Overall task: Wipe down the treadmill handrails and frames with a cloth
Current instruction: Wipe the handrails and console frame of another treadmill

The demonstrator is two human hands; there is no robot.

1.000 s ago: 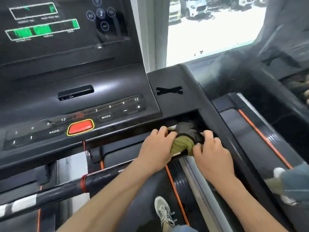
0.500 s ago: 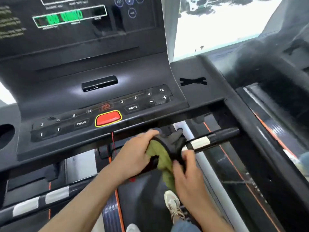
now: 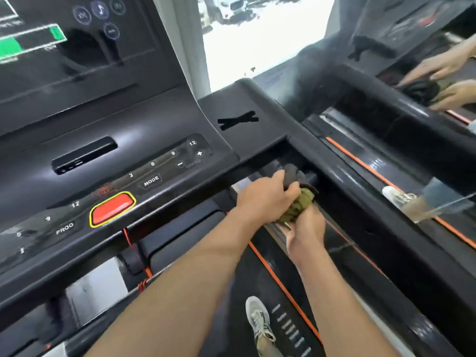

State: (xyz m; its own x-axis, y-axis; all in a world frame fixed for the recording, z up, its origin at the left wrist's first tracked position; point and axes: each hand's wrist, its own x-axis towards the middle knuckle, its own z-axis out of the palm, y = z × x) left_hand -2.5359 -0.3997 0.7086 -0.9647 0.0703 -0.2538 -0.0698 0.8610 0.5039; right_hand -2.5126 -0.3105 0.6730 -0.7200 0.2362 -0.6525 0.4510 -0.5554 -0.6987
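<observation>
While the left hand [image 3: 268, 199] and right hand [image 3: 306, 228] both grip the bunched cloth [image 3: 300, 205] under the console's [image 3: 159, 104] right corner, I'd guess plenty's left, like the long right handrail [image 3: 386, 215].

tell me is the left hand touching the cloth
Touching. In the head view the left hand curls its fingers round the cloth, skin pressed against the green folds with no gap.

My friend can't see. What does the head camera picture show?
A person's left hand and right hand grip a bunched green-and-dark cloth just under the right end of a black treadmill console. A red button sits on the console; a grey shoe stands on the belt below.
</observation>
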